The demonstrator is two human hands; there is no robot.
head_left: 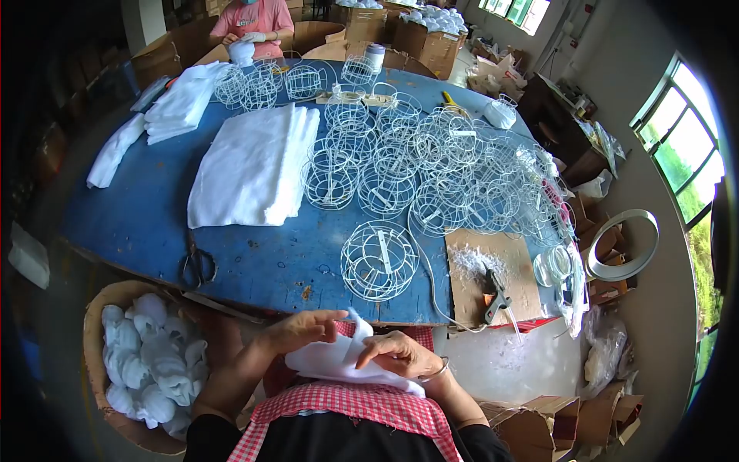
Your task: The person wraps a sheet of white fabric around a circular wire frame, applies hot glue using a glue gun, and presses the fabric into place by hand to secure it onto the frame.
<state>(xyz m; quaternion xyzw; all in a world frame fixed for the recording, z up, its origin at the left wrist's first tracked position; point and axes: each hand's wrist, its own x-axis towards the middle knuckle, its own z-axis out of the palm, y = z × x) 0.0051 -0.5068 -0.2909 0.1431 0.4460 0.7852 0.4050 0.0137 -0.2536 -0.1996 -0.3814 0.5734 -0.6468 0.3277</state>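
Observation:
A piece of soft white cloth [327, 360] lies across my lap, one narrow corner standing up between my hands. My left hand [302, 329] is at its left edge, index finger stretched out toward the raised corner, with a gap between finger and thumb. Bent over the cloth's right side, my right hand [404, 354] has its fingers curled and gripping the fabric; its fingertips are partly hidden. Just beyond my hands, a round white wire frame [379, 262] sits near the table's front edge.
On the blue table [269, 266] are stacked white sheets [246, 165], many wire frames [396, 158], scissors [197, 262] and a glue gun [495, 299] on cardboard [462, 285]. A box of white covered pieces [92, 339] stands left. Across the table, a person [258, 27] handles a white piece.

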